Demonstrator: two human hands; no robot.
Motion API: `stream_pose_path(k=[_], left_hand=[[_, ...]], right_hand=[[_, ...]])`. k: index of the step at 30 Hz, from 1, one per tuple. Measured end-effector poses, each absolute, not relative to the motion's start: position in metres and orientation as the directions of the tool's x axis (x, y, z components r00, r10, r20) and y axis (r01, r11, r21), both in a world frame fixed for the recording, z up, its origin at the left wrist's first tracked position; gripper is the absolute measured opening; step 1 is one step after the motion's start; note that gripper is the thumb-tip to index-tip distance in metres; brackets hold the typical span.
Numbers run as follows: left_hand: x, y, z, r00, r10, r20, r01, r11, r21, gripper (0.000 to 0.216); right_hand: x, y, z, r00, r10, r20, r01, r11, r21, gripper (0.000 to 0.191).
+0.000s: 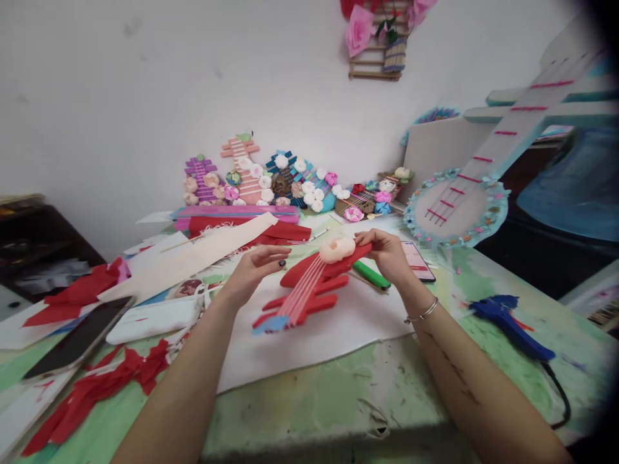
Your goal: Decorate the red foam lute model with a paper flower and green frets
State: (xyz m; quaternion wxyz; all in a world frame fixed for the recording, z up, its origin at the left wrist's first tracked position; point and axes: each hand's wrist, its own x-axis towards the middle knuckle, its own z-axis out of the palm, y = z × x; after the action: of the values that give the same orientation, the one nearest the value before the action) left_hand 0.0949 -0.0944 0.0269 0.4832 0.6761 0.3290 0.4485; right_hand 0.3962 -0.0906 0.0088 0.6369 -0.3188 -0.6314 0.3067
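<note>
A small red paper-craft pipa (309, 283) with pale strings and a blue tip hangs tilted over a white sheet (271, 357). Its far end is pinched in my right hand (384, 251). Close to those fingers, a cream paper flower (337, 249) sits on the instrument's body. To the left, my left hand (256, 267) is held apart from the pipa, fingers stretched out and nothing in them. Beneath the pipa's right side lies a green marker-like stick (371, 275).
A blue glue gun (512, 325) with a cord lies right. Red crepe paper (104, 393), a dark phone (80, 335) and a white case (155, 320) lie left. Finished instrument crafts (246, 171) line the wall. A large pale-blue instrument (459, 200) stands right of another phone (418, 261).
</note>
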Motion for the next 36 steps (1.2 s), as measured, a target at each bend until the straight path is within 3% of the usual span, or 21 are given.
stream_pose_path(k=[8,12,20,29,36], left_hand=[[0.123,-0.114,0.027,0.577,0.652,0.492,0.093,-0.651,0.753,0.052],[0.130,-0.124,0.031,0.592,0.612,0.525,0.211,-0.746,0.632,0.040],[0.134,-0.133,0.035,0.679,0.592,0.434,0.311,-0.768,0.560,0.039],[0.138,-0.137,0.033,0.705,0.537,0.464,0.310,-0.821,0.480,0.047],[0.138,-0.132,0.027,0.694,0.501,0.517,0.278,-0.849,0.449,0.030]], right_hand=[[0.372,-0.093,-0.011,-0.181,0.871,0.457,-0.181,0.427,-0.886,0.021],[0.360,-0.093,-0.021,-0.229,0.882,0.412,-0.190,0.375,-0.907,0.018],[0.356,-0.083,-0.041,-0.274,0.887,0.372,-0.175,0.334,-0.926,0.016],[0.354,-0.083,-0.042,-0.280,0.888,0.365,-0.127,0.343,-0.931,0.014],[0.354,-0.080,-0.046,-0.243,0.898,0.367,-0.080,0.359,-0.930,0.016]])
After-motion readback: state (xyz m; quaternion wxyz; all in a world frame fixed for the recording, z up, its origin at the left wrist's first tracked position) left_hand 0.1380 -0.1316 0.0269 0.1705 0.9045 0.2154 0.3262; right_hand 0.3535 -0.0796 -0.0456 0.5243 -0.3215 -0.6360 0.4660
